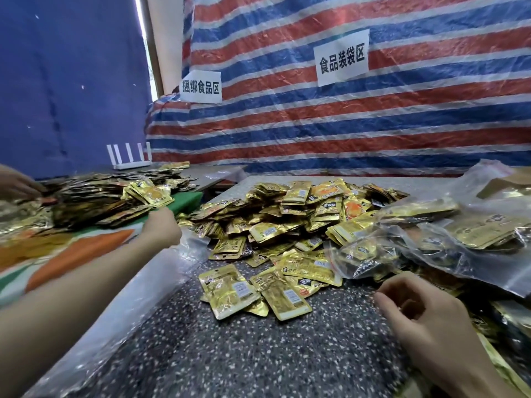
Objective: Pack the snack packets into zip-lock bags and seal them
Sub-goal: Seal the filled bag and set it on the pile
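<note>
A big heap of gold snack packets (pixel 287 222) covers the speckled table (pixel 244 354). A few loose packets (pixel 230 291) lie at its near edge. Clear zip-lock bags (pixel 448 231) filled with packets are piled on the right. My left hand (pixel 162 228) reaches left to the table's far-left edge, near a stack of gold packets (pixel 150 193); its fingers point away from me and are hidden. My right hand (pixel 416 308) hovers over the table in front of the filled bags, fingers loosely curled, with nothing in it. Clear plastic sheeting (pixel 161 277) runs along the table's left edge.
A second table on the left holds another pile of packets (pixel 94 202) on a green mat (pixel 186 201). Another person's hand (pixel 14 182) is at the far left. A white router (pixel 129 158) stands behind. A striped tarp wall (pixel 344 124) with paper signs closes the back.
</note>
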Tool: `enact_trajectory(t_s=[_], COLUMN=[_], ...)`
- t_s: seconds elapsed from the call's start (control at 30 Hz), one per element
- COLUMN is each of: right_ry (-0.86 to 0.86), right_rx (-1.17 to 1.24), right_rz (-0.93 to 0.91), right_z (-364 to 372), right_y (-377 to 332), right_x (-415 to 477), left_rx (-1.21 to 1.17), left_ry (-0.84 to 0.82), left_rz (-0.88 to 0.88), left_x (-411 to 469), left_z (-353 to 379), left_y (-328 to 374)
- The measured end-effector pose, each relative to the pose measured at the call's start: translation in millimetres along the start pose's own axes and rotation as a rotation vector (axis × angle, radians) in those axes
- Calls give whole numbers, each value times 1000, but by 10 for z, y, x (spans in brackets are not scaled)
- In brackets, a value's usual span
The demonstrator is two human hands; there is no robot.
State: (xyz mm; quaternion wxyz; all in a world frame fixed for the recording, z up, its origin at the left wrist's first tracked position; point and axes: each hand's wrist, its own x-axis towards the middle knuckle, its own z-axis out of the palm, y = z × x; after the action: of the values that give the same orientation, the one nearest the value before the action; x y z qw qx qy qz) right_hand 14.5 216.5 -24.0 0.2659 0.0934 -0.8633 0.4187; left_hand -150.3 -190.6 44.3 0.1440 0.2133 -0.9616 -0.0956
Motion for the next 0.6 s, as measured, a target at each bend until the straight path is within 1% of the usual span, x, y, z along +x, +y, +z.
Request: enact_trajectory(t_s=[0.07,0.13,0.17,0.2,0.27,0.3,0.33,0.37,0.4,0.43,0.53,0.6], right_ry=[-3,4,11,19,26,29,32,33,32,28,16,10], right_rx=[6,4,0,-4,-14,-19,-23,-27,-27,-23,0,8], right_rz=[-1,-5,-10,-17,-33,-38,-39,-38,-38,-40,-44,-36], right_z=[-9,-12,-11,-11,-10,-11,-11,-14,-15,-17,-26,-32], right_y=[2,2,-1,-5,-9,-9,-12,-15,-17,-20,-30,-36], right_x=[4,5,3,1,-3,-7,-9,-12,-12,-12,-12,-14], left_rx=[-74,-191,-195,-121,129,217,268,243,193,140,60,6], left_ry=[-86,-263,-331,-359,-358,-394,-459,-522,-551,-534,-351,-310], left_rz=[15,2,-1,15,36,23,1,-33,-53,-57,-33,-31], left_x=[22,-4,-44,-102,-232,-293,-323,-342,-357,-358,-321,-305], left_z=[-95,-147,-166,-187,-181,-145,-94,-35,19,65,73,18], left_y=[-5,-25,-52,-77,-142,-180,-229,-286,-333,-369,-436,-455])
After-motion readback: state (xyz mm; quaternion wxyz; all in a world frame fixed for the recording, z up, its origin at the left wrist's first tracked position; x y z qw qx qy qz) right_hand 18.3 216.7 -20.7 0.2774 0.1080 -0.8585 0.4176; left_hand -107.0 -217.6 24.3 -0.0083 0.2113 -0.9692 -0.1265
